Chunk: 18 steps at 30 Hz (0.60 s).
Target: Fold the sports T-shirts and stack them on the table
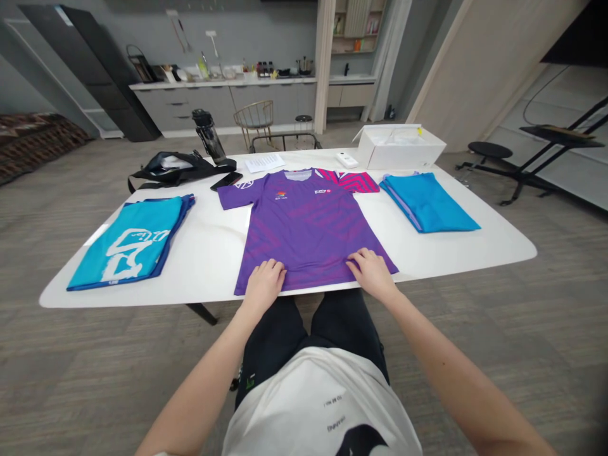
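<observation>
A white surface (498, 247) carries a purple short-sleeved shirt (308, 221), laid flat at its middle, hem by the near edge. A folded turquoise garment (154, 218) lies to the shirt's left, a folded blue garment (432, 202) to its right. The left hand (266, 282) and right hand (373, 272) touch the shirt near the hem, fingers bent; whether they pinch cloth, I cannot tell.

2 gaps flank purple shirt (311, 221); white box (401, 151) blocks far R.

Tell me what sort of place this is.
Likely a home or shared room with an open kitchen: grey cabinets under a cluttered counter, and what looks like a tall dark fridge.
</observation>
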Each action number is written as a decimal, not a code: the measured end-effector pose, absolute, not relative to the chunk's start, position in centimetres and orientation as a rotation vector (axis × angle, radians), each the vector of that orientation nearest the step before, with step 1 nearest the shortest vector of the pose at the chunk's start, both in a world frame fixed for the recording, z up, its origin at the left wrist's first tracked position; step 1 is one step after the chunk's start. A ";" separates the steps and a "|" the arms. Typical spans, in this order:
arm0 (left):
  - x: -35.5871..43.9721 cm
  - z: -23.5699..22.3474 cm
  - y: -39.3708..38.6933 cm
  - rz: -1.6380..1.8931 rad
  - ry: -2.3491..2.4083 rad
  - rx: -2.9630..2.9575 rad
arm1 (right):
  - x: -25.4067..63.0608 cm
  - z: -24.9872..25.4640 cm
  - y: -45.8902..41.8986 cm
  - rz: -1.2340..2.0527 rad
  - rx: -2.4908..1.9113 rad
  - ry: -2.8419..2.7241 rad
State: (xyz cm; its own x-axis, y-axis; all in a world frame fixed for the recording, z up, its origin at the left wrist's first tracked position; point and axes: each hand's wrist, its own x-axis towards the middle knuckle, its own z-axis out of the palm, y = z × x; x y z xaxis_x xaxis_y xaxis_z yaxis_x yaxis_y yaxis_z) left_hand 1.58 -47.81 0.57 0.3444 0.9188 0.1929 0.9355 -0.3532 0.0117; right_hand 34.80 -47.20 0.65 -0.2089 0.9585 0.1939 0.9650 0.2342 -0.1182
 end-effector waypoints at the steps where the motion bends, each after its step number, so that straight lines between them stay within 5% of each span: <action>1: 0.9 0.5 -48.0 -0.247 -1.745 -2.476 | 35.7 0.5 -47.4 -0.066 -1.852 -2.248; 10: -2.6 0.5 -51.9 -0.244 -1.707 -2.599 | 40.7 0.2 -51.3 0.034 -1.789 -2.309; 18: 2.7 2.3 -48.0 -0.341 -1.602 -2.699 | 33.8 1.8 -48.0 0.225 -1.584 -2.370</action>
State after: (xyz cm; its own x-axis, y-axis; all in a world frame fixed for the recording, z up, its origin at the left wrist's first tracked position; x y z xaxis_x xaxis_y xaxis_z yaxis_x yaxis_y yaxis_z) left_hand 2.69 -47.95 2.33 0.4617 0.8691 0.1773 0.8659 -0.4850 0.1226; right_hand 33.81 -48.00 1.79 -0.3591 0.9219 0.1455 0.8781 0.3865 -0.2822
